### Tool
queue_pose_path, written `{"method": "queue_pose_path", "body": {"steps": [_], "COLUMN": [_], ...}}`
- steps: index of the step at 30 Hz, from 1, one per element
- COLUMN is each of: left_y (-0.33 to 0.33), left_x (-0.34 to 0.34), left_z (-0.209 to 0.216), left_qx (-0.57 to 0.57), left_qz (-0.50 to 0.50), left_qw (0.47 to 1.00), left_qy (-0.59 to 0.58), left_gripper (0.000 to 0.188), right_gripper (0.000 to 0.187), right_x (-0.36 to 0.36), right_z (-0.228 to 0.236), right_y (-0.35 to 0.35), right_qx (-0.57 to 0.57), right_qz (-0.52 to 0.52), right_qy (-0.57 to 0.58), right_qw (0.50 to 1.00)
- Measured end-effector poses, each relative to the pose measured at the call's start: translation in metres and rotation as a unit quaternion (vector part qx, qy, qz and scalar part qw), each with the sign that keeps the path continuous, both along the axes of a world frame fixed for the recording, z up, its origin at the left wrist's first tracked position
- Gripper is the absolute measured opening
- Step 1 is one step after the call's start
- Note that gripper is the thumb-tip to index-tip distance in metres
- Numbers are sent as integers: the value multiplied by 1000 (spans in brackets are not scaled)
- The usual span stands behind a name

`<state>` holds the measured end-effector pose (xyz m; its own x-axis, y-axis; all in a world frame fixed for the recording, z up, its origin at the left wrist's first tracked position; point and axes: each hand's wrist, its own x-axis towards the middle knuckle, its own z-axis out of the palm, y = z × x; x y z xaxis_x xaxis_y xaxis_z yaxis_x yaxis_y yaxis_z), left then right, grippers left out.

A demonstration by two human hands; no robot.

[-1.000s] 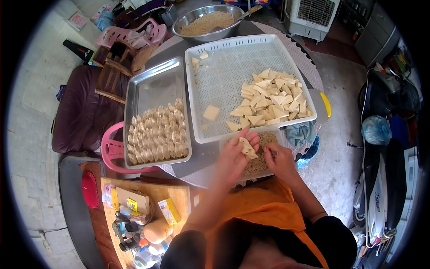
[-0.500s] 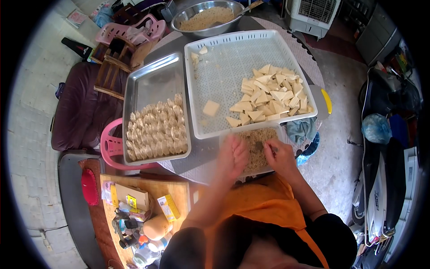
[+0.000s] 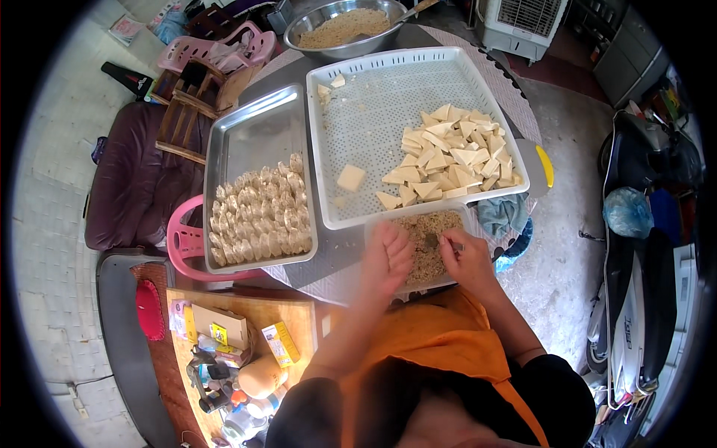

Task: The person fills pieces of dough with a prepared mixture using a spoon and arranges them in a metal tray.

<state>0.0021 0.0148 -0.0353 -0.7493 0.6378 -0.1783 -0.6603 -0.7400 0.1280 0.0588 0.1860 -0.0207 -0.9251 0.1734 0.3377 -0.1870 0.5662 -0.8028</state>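
A shallow light container (image 3: 413, 284) of crumbly brown filling (image 3: 426, 265) stands at the table's near edge. My left hand (image 3: 388, 255) is over its left side with the fingers curled in; whatever they hold is hidden. Above the right side, my right hand (image 3: 466, 257) pinches thumb and fingers together. A small dark shape lies by those fingertips against the filling, too unclear to name. Just beyond is a white perforated tray (image 3: 381, 112) with a heap of pale tofu-like triangles (image 3: 459, 153) and one squarish piece (image 3: 351, 178).
A metal tray (image 3: 254, 131) at left holds rows of light, filled-looking pieces (image 3: 261, 213). Behind stands a steel bowl (image 3: 345, 33) of brown crumbs with a wooden-handled utensil. Boxes and bottles crowd a low wooden table (image 3: 302, 321). A blue-grey cloth (image 3: 502, 216) hangs at right.
My left hand looks less blurred and stays in nearly the same place over the container's left side. My right hand keeps its pinch over the filling. The trays show no visible change.
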Motion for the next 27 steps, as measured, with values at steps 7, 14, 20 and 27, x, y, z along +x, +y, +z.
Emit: {"method": "queue_pose_path", "body": {"steps": [7, 14, 20, 27], "left_y": [16, 12, 0, 15], "left_x": [5, 5, 4, 9], "left_z": [37, 23, 21, 32], "left_qx": [-289, -244, -130, -315], "left_qz": [26, 37, -21, 12], "left_qw": [956, 969, 989, 948], "left_qy": [-52, 27, 66, 43], "left_gripper": [37, 39, 42, 27], "right_gripper": [4, 4, 4, 6], "right_x": [1, 0, 0, 0], "right_z": [5, 4, 3, 2], "right_y": [1, -1, -1, 0], "right_qx": [10, -2, 9, 12], "right_qz": [-7, -5, -4, -6], "right_qy": [-30, -9, 0, -6], "right_qw": [999, 1000, 1000, 1000]}}
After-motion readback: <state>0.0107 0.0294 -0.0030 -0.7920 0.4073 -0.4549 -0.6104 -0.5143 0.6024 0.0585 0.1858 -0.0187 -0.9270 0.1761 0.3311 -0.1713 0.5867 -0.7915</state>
